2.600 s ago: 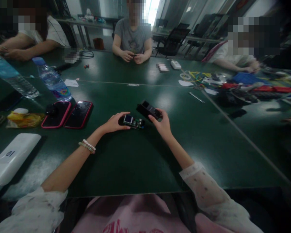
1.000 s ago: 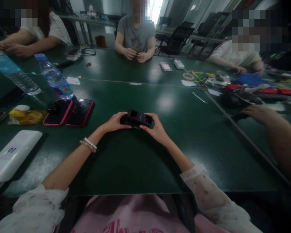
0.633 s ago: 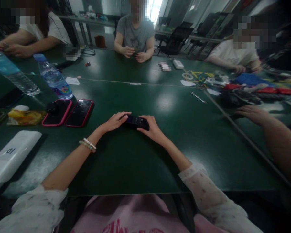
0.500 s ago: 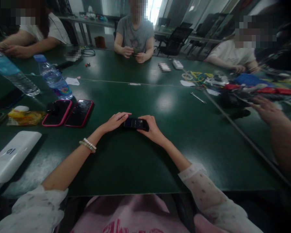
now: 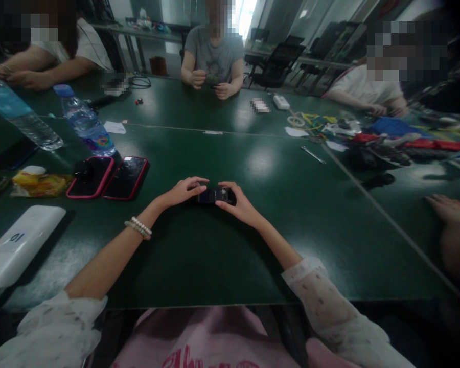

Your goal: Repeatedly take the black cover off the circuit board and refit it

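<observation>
A small black device [image 5: 210,194] with a lit display lies low over the green table [image 5: 230,255], between my two hands. My left hand [image 5: 184,192] is at its left end, the thumb on its edge and the fingers stretched past its far side. Around its right end curls my right hand [image 5: 238,204], thumb on the near side and fingers on the far side. Two beaded bracelets [image 5: 139,228] circle my left wrist.
Left are two phones in pink [image 5: 91,177] and red [image 5: 125,178] cases, two water bottles [image 5: 88,122] [image 5: 26,120], a yellow packet [image 5: 40,184] and a white power bank [image 5: 21,248]. Right are a wrench [image 5: 313,155], tangled cables [image 5: 310,121] and a person's hand [image 5: 450,209]. Three people sit opposite.
The device and my hands have shifted only slightly, my right thumb now further left over the device. The other person's hand at the right has drawn back toward the right edge.
</observation>
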